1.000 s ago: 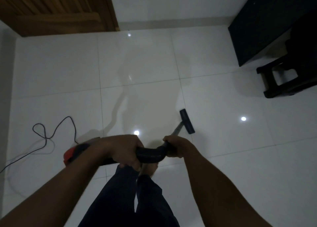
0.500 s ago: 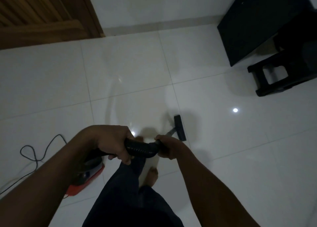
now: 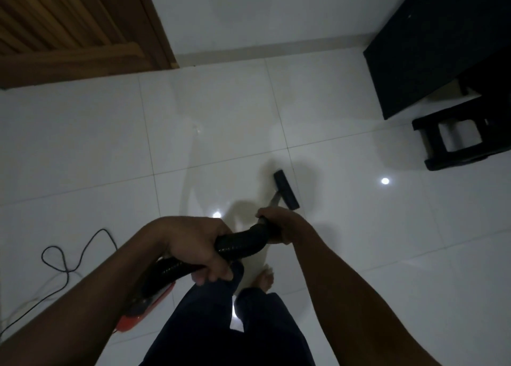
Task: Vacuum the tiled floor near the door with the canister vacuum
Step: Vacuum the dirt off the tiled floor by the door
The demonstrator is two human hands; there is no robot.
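A black cord (image 3: 63,260) loops on the tiled floor (image 3: 83,144) near the red canister (image 3: 132,320). The left grip (image 3: 193,244) curls round the black hose (image 3: 240,242), the right grip (image 3: 279,224) round its wand end; the nozzle (image 3: 286,190) sits on tile, well apart from a black stool (image 3: 456,141).

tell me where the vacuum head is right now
In the head view the vacuum head sits on the tiles right of centre, just beyond the right hand.
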